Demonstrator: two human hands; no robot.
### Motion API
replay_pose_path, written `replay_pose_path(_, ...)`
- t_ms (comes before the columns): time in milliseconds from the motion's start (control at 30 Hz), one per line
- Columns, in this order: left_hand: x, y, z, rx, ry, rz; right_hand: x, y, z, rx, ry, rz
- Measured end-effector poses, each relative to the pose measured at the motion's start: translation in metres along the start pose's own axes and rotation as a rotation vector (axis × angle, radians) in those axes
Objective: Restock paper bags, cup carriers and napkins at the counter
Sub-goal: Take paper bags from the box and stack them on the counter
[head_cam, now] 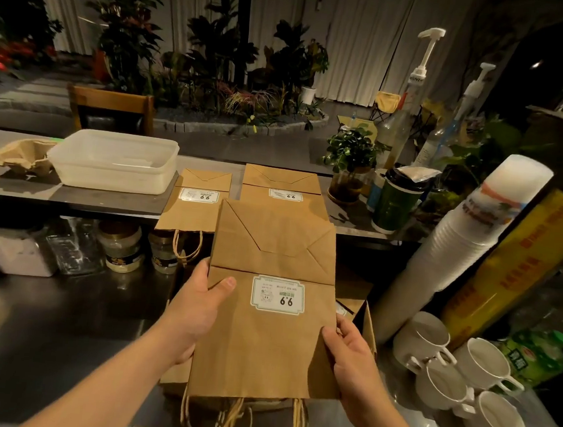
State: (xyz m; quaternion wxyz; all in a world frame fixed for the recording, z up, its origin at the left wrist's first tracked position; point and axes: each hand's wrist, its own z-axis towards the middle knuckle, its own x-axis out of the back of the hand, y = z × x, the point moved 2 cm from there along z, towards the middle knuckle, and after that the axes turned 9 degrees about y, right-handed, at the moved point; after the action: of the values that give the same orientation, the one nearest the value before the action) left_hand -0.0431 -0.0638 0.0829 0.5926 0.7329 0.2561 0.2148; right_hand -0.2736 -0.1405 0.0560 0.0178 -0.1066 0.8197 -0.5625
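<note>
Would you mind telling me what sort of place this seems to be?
Probably a café counter: syrup pump bottles, a tall stack of disposable cups, white mugs and folded takeaway paper bags.

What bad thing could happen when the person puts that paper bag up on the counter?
The held bag may catch the green cup standing just right of the bags already on the counter, and tip it. The left bag already hangs over the counter edge, so a bump might slide it off. The left hand and right hand pinch only the sides, so the bag could slip.
</note>
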Motion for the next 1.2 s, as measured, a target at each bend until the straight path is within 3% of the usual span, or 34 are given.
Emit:
replay_pose_path(267,-0.006,0.04,0.036,0.011,-0.056,0.087,-0.003,-0.048,0.034,0.122,0.054,0.02)
replay_pose_path(600,-0.002,0.087,0.08,0.045,-0.161,0.404,-0.022,-0.131,0.097,0.124,0.085,-0.069)
replay_pose_path(900,-0.009,0.112,0.145,0.137,-0.149,0.43,-0.05,-0.174,0.156,0.102,0.084,-0.183)
replay_pose_path(1200,-0.027,0.125,0.199,0.037,0.002,0.637,-0.075,-0.183,0.22,0.172,0.221,-0.386)
